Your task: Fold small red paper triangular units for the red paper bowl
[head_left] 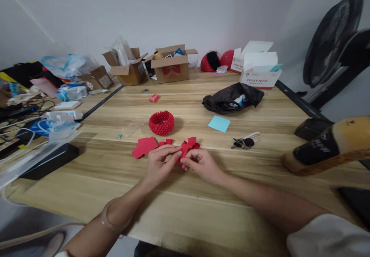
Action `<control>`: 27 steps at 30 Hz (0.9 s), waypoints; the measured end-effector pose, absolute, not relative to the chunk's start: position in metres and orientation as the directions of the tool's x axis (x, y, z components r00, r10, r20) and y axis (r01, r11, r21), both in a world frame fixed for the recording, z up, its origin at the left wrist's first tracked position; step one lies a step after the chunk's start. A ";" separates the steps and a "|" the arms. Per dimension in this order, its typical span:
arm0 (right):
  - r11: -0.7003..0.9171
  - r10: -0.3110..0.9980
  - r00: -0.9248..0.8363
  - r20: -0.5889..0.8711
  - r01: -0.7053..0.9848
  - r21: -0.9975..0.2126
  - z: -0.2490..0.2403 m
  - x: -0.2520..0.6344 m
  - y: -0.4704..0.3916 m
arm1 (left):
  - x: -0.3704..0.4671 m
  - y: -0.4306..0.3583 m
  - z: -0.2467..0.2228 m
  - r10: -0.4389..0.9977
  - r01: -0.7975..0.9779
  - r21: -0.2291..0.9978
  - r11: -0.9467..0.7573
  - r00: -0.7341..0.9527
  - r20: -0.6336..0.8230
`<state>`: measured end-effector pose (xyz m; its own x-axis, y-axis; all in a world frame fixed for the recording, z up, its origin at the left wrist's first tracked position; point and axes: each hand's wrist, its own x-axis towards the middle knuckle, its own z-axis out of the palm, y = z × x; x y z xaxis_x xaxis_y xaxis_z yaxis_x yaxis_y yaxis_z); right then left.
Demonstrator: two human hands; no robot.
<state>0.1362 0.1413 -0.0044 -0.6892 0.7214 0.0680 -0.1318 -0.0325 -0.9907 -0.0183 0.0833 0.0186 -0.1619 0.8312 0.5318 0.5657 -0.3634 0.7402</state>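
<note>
Between my two hands, at the middle of the table, is a small red paper piece (184, 151). My left hand (162, 163) pinches its left side between thumb and fingers. On the lower right, my right hand (201, 165) grips the same piece with thumb and forefinger. Several small red paper pieces (192, 141) lie just behind my fingertips. Flat red sheets (145, 146) are spread left of my hands, with small red strips beside them. Beyond them stands a round red bowl shape (161, 123) made of many folded pieces.
A blue sheet (219, 123), keys (243, 143) and a black bag (233, 98) lie to the right. A bottle (329, 145) and a fan (332, 41) are at far right. Open boxes (172, 70) line the back; cables and plastic bags crowd the left.
</note>
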 end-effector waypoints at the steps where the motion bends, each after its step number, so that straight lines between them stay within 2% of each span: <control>1: -0.029 0.722 -0.688 0.072 -0.135 -0.990 -0.004 0.136 0.141 | -0.018 0.083 0.019 0.831 0.568 0.740 -0.360 -0.164 0.531; 6: 0.025 0.708 -0.698 0.108 -0.128 -0.991 -0.002 0.137 0.140 | -0.017 0.083 0.019 0.833 0.541 0.767 -0.347 -0.199 0.517; 9: 0.069 0.719 -0.682 0.132 -0.119 -0.991 -0.002 0.137 0.140 | -0.016 0.082 0.018 0.857 0.463 0.827 -0.319 -0.231 0.460; 12: 0.117 0.769 -0.618 0.164 -0.116 -0.986 -0.003 0.138 0.140 | -0.016 0.080 0.018 0.875 0.373 0.884 -0.282 -0.279 0.396; 15: 0.169 0.822 -0.529 0.213 -0.130 -0.977 -0.004 0.139 0.141 | -0.017 0.080 0.020 0.877 0.367 0.889 -0.275 -0.283 0.389; 19: 0.173 0.850 -0.481 0.214 -0.130 -0.976 -0.006 0.140 0.144 | -0.025 0.082 0.024 0.883 0.443 0.850 -0.286 -0.223 0.413; 21: 0.162 0.860 -0.474 0.191 -0.102 -0.981 -0.007 0.140 0.146 | -0.035 0.085 0.029 0.848 0.509 0.818 -0.267 -0.279 0.450; 24: 0.163 0.863 -0.474 0.176 -0.069 -0.984 -0.009 0.140 0.149 | -0.061 0.092 0.042 0.789 0.648 0.750 -0.132 -0.389 0.475; 27: 0.186 0.863 -0.468 0.191 -0.059 -0.981 -0.011 0.140 0.151 | -0.090 0.097 0.053 0.826 0.791 0.596 0.137 -0.423 0.371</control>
